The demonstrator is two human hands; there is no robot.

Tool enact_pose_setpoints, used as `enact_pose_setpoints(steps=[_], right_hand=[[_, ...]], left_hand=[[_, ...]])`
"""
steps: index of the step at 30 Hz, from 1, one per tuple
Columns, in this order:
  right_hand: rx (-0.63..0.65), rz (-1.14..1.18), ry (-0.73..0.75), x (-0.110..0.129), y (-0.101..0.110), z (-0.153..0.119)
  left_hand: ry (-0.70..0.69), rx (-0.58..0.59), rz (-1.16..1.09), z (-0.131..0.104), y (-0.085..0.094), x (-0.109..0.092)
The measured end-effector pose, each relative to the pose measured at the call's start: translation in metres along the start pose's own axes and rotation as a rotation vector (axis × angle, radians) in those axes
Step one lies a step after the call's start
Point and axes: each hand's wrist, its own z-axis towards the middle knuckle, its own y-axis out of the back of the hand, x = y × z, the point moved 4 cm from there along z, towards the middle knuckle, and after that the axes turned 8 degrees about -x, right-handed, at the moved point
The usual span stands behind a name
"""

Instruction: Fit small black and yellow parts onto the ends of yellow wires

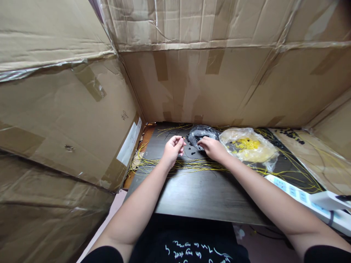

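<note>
My left hand is closed in a pinch above the dark table. A tiny yellow and dark bit shows at its fingertips, too small to name. To its right, my right hand reaches into the mouth of a clear plastic bag of small black parts. The fingers of that hand are bent together, and whatever they hold is hidden. Several loose black pieces lie between the two hands. Thin yellow and black wires run across the table under my wrists.
Right of my right hand lies a second clear bag with yellow ring-like parts. More black pieces are scattered on cardboard at the far right. A white power strip sits at the right edge. Cardboard walls enclose the table.
</note>
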Motion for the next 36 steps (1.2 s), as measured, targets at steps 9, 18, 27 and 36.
enact_pose_setpoints(steps=[9,18,27,36], right_hand=[[-0.080,0.177,-0.166,0.013,0.007,-0.014],[0.020,-0.118,-0.013,0.018,-0.008,-0.018],[-0.064,-0.300,-0.383,-0.048,0.040,-0.005],[0.229,-0.415,-0.502,-0.101,0.042,-0.045]], left_hand=[[0.003,0.011,0.005,0.001,0.000,0.002],[0.006,0.026,0.019,0.000,-0.001,0.003],[0.013,0.038,0.018,0.000,-0.001,0.003],[0.011,0.048,0.018,-0.005,-0.006,-0.001]])
